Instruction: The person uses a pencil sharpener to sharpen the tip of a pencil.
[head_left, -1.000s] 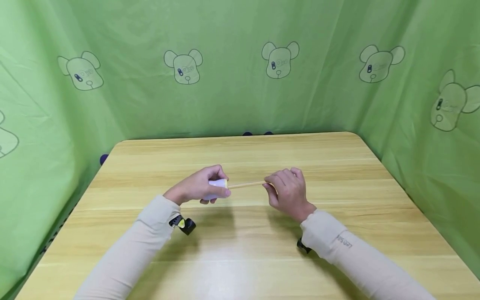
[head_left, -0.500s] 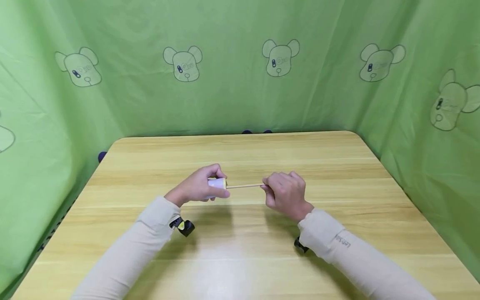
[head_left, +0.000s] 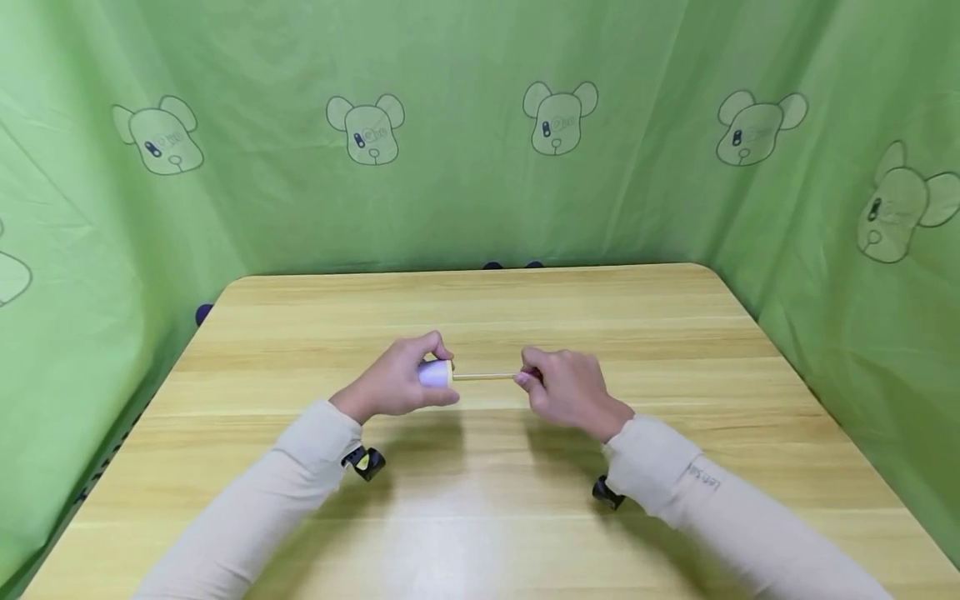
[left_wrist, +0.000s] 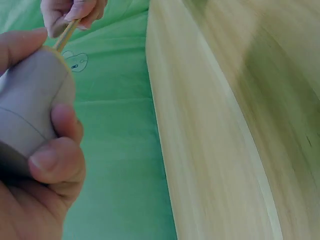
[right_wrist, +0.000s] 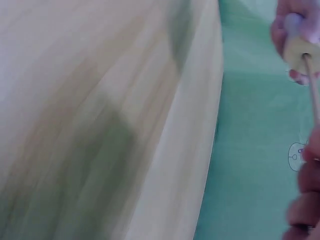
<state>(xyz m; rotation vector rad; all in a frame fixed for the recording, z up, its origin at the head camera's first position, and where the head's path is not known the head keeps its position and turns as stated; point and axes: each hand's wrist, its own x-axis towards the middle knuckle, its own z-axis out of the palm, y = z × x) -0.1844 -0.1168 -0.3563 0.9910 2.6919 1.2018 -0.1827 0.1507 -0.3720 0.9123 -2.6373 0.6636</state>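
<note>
In the head view my left hand [head_left: 393, 382] grips a lavender, barrel-shaped pencil sharpener [head_left: 435, 373] with a pale yellow end, thumb and fingers on opposite sides. A slim yellow pencil [head_left: 483, 377] runs level from that end to my right hand [head_left: 570, 387], which pinches its far part between thumb and curled fingers. The right wrist view shows the pencil [right_wrist: 313, 90] entering a hole in the middle of the sharpener's yellow face [right_wrist: 297, 49]. Close up in the left wrist view, the sharpener [left_wrist: 32, 90] has rounded sides and a seam. Both hands are held above the table.
A wood-grain table [head_left: 480, 308] with rounded far corners lies below the hands. Green curtains [head_left: 465, 200] printed with bear heads surround it on three sides. Small black cameras [head_left: 365, 462] hang at both wrists under the beige sleeves.
My right hand has turned about the pencil's axis, its thumb and fingers rolling, and has come slightly nearer the sharpener. The left hand keeps its hold almost in place.
</note>
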